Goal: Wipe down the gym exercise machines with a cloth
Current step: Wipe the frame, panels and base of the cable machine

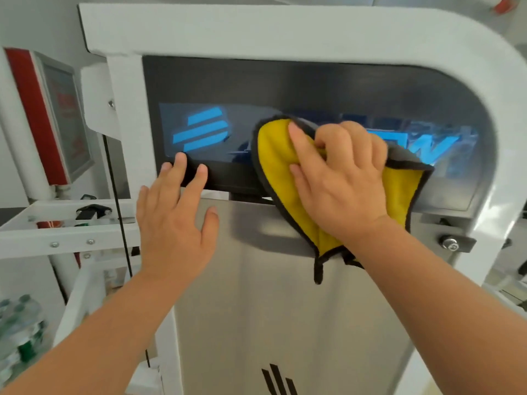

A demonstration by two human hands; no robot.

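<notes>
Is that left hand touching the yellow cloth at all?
Apart. The head view shows bare grey panel between the left hand and the yellow cloth, which only the right hand grips.

bare left hand, right hand, forearms

A blue letter W shows on the dark panel; the red sign is too blurry to read.
</notes>
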